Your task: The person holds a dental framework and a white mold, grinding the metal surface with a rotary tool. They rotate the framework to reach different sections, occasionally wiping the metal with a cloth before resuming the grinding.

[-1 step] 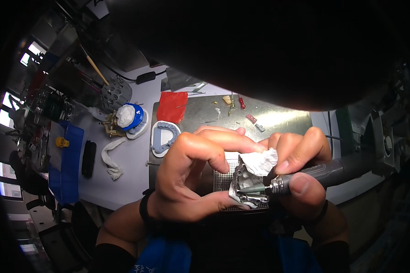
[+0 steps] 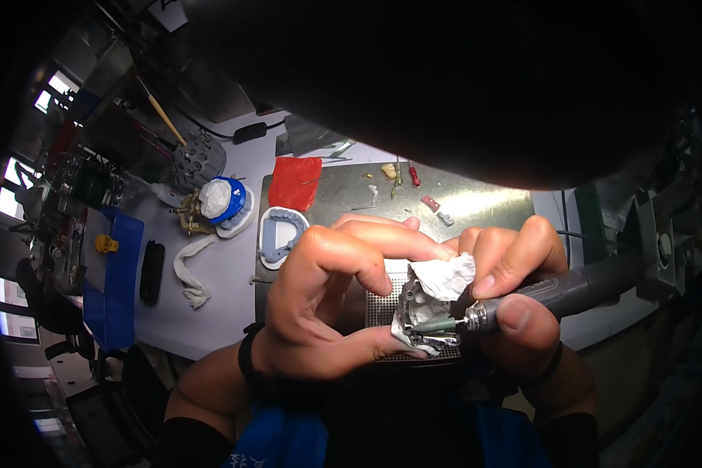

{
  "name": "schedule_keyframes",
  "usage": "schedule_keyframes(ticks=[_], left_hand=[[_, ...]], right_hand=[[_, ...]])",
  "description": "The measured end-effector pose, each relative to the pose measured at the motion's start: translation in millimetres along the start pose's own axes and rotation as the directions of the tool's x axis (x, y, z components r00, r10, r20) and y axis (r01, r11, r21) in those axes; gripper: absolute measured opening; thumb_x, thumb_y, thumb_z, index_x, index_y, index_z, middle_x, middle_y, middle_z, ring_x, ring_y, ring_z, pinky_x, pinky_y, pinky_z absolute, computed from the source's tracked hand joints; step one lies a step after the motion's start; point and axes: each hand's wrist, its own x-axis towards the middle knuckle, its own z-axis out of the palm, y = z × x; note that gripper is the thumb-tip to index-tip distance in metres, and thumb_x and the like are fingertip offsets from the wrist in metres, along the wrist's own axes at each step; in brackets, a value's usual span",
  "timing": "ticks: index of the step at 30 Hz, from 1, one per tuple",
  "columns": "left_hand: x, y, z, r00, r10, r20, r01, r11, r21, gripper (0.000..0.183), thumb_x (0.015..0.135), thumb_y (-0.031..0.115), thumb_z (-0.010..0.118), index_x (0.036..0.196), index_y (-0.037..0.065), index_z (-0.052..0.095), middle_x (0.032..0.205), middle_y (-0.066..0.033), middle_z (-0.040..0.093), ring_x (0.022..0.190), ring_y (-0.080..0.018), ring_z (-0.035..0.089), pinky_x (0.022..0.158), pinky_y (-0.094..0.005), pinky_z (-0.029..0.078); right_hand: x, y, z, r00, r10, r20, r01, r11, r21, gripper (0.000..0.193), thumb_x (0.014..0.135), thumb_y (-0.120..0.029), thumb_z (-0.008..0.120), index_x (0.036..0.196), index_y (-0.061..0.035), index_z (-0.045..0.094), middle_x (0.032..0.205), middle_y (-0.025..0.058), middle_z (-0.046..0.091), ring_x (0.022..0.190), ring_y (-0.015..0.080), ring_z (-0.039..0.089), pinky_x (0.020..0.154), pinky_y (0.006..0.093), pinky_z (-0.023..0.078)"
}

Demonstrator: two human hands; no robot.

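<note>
Between the fingertips and thumb of my left hand (image 2: 320, 292) is a dark metal dental framework (image 2: 410, 300). A crumpled white piece (image 2: 444, 278) sits along its upper side, and more white material shows at its lower edge. My right hand (image 2: 522, 261) grips a dark grey rotary handpiece (image 2: 558, 295) that comes in from the right. The handpiece's grey-green grinding point (image 2: 435, 325) lies against the lower inside of the framework; whether it spins cannot be seen. Fingers of both hands meet near the white piece. Beneath them is a perforated metal grate (image 2: 377, 310).
Beyond my hands, a metal plate (image 2: 343, 187) carries a red sheet (image 2: 295, 183), a grey dental model (image 2: 269, 238) and several small tools. Leftward stand an articulator with a blue-and-white model (image 2: 225, 201), a crumpled white strip (image 2: 184, 271), a black case (image 2: 153, 273) and a blue bin (image 2: 111, 292).
The handpiece has tilted slightly, its rear end rising, and the grinding point lies flatter within the framework. My left hand has stayed nearly still.
</note>
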Motion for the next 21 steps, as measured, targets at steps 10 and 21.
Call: schedule_keyframes(ticks=[10, 21], left_hand=[[1.7, 2.4, -1.3, 1.000, 0.002, 0.008, -0.003, 0.999, 0.044, 0.045, 0.080, 0.000, 0.081, 0.110, 0.008, 0.049, 0.124, -0.0252, 0.067, 0.119, -0.0297, 0.061, 0.106, -0.0462, 0.044], [1.5, -0.1, -5.2, 0.999, 0.003, 0.042, -0.007, 0.996, 0.090, 0.049, 0.080, 0.013, 0.086, 0.107, 0.008, 0.045, 0.117, -0.0276, 0.067, 0.116, -0.0340, 0.061, 0.116, -0.0563, 0.038]], right_hand=[[2.5, -4.1, 0.0, 0.999, 0.033, 0.022, -0.034, 0.999, 0.015, 0.018, 0.086, -0.008, 0.070, 0.092, -0.0062, 0.053, 0.076, 0.0067, 0.057, 0.075, 0.0145, 0.055, 0.106, 0.0539, 0.047], [3.3, -8.0, -6.2, 0.995, 0.021, 0.093, -0.014, 0.997, -0.079, 0.018, 0.084, -0.005, 0.070, 0.092, -0.0044, 0.054, 0.075, 0.0077, 0.057, 0.074, 0.0145, 0.058, 0.102, 0.0495, 0.050]])
